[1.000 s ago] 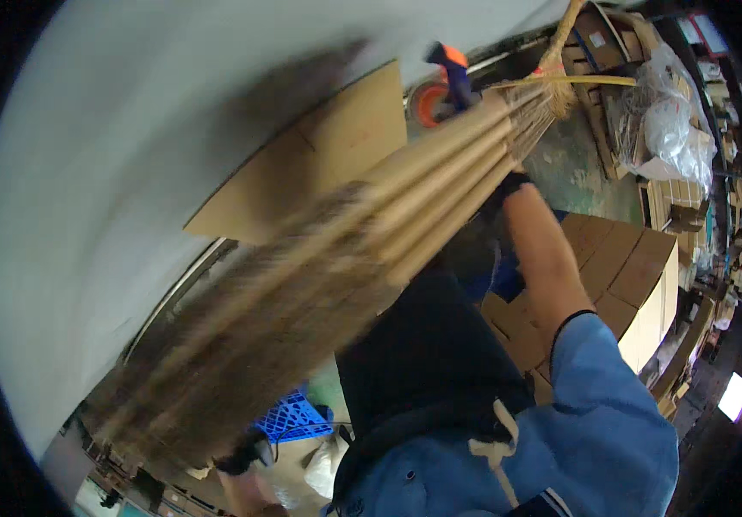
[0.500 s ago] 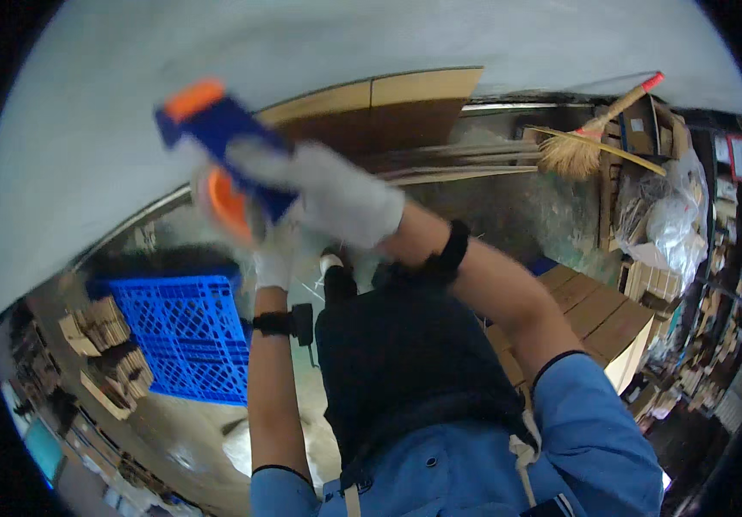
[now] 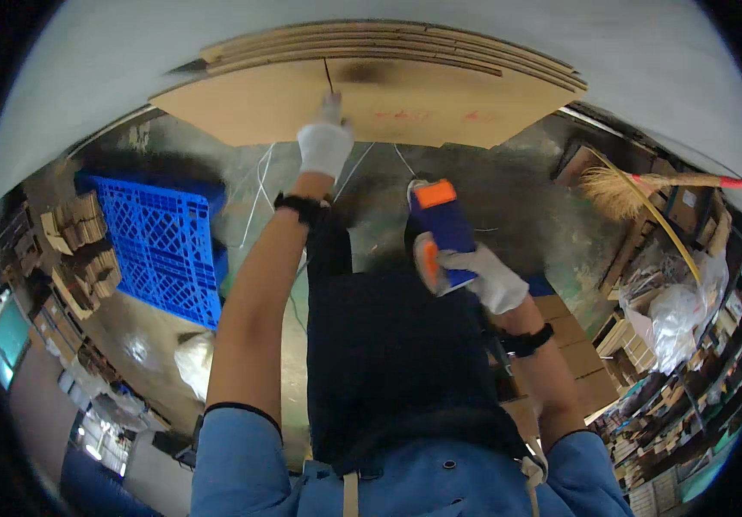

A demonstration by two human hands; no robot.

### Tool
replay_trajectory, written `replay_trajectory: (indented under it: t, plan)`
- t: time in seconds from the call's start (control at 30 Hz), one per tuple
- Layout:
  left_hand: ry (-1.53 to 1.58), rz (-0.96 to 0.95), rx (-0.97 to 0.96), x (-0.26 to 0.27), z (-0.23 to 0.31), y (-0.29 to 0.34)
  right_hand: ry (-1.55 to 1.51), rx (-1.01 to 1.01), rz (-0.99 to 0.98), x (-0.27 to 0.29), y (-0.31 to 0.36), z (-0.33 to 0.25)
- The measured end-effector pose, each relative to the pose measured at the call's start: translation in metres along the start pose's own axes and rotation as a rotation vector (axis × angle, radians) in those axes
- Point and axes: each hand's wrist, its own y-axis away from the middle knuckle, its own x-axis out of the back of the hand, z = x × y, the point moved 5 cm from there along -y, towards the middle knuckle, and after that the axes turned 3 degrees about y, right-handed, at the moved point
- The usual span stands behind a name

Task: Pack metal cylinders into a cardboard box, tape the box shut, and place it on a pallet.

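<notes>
In my right hand (image 3: 498, 280), gloved in white, is a blue and orange tape dispenser (image 3: 447, 217), held over the right side of my dark apron with its orange end pointing away from me. My gloved left hand (image 3: 326, 145) is stretched forward to the flat cardboard sheets (image 3: 250, 99). Its fingers reach out over the front sheet, beside a dark slit at the sheet's top edge, and look slightly blurred. Several such sheets stand in a layered stack against the pale wall. White straps (image 3: 260, 181) lie on the floor below them.
A blue plastic pallet (image 3: 162, 246) is at the left, beside stacked cardboard pieces (image 3: 78, 222). To the right are a straw broom (image 3: 616, 185), a yellow pole and clear plastic bags (image 3: 676, 314). Brown cartons (image 3: 573, 349) stand close by my right forearm.
My right hand has brought the tape dispenser from the upper left down to the right. My left hand has left the dispenser and reached up to the cardboard. The view has shifted, showing more cardboard.
</notes>
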Motion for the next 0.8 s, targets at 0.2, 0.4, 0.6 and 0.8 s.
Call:
replay_trajectory:
  t: [0.2,0.4,0.6,0.8]
  plan:
    - [-0.475,-0.008,0.049,0.011,-0.019,-0.073,0.268,0.145,0.297,0.073,-0.022,-0.035]
    - [-0.431,0.206,-0.132,0.014,-0.049,-0.047,0.517,0.388,0.38,0.043,-0.063,-0.1]
    - [-0.36,-0.025,0.045,0.01,-0.05,0.018,2.341,0.968,1.001,-0.037,-0.14,-0.147]
    - [-0.587,0.391,-0.137,0.096,-0.13,0.091,2.361,0.89,0.827,-0.002,-0.194,-0.053]
